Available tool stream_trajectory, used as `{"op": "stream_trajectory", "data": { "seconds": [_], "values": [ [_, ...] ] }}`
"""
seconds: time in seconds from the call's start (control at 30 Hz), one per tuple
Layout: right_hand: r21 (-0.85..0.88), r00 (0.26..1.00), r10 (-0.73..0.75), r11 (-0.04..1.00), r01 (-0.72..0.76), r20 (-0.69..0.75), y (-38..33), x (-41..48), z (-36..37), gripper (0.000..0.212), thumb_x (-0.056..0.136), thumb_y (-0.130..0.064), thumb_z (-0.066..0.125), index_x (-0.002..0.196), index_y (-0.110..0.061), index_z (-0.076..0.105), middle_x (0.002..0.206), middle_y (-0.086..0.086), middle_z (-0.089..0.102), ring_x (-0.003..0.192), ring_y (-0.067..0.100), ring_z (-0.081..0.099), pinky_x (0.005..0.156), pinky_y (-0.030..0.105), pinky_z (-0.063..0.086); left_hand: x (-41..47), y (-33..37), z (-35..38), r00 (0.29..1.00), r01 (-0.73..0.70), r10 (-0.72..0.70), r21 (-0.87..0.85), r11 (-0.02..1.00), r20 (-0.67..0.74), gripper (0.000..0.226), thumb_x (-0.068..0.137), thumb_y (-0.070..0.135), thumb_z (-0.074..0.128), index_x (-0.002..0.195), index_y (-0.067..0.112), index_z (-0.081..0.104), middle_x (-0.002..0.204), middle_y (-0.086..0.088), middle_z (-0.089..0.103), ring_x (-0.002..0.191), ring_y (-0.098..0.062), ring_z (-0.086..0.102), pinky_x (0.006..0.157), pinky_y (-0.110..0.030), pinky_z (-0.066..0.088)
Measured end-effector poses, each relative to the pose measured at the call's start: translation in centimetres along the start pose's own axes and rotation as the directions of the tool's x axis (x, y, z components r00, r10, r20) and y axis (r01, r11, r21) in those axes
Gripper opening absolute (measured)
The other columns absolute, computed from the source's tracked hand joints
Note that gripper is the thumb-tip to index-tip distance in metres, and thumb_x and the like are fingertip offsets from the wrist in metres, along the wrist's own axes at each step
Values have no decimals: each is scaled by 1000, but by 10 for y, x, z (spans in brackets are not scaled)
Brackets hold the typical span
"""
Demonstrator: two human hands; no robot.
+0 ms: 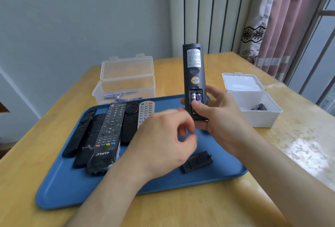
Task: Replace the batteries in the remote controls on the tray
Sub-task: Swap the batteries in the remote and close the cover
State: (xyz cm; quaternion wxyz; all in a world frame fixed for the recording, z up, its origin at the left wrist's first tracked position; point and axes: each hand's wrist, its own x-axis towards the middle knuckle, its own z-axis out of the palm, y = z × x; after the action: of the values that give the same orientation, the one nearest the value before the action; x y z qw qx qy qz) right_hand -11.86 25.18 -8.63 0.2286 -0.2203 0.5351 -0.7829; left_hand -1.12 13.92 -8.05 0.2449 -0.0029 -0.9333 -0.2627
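Precariously upright over the blue plastic tray (72, 190), a dark grey remote control (194, 67) is gripped by the right hand (223, 118), thumb on two exposed batteries (196, 98) that might pop out; whether the blurred, curled left hand (163, 136) holds anything is unclear.

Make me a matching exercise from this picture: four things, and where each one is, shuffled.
Things:
1 battery cover
2 clear box
3 white box
4 opened remote

Places:
A held upright in the right hand
B on the table, right of the tray
C lying on the tray
D on the table behind the tray

Pairs: 1-C, 2-D, 3-B, 4-A
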Motion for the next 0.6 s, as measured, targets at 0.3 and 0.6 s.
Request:
{"op": "stream_trajectory", "data": {
  "seconds": [0.3, 0.6],
  "values": [
    [23, 998, 54, 998, -53, -38, 5, 1, -1, 40, 95, 7, 53, 130, -12, 51, 112, 24, 65, 91, 33, 73, 66, 41, 60, -4, -5, 14, 921, -34, -103, 341, 939, 377, 26, 89, 48, 57, 106, 32, 68, 99, 9, 63, 98, -18, 58, 83, -38, 49],
    [122, 990, 139, 983, -141, 23, 1, 2, -3, 36, 87, -8, 66, 121, -6, 56, 101, 15, 66, 83, 25, 69, 62, 32, 57, 4, -17, -7, 950, 308, -256, -415, 856, 177, 17, 93, 9, 58, 93, 25, 64, 68, -3, 70, 52, -16, 63, 51, -27, 51]
  ]
}}
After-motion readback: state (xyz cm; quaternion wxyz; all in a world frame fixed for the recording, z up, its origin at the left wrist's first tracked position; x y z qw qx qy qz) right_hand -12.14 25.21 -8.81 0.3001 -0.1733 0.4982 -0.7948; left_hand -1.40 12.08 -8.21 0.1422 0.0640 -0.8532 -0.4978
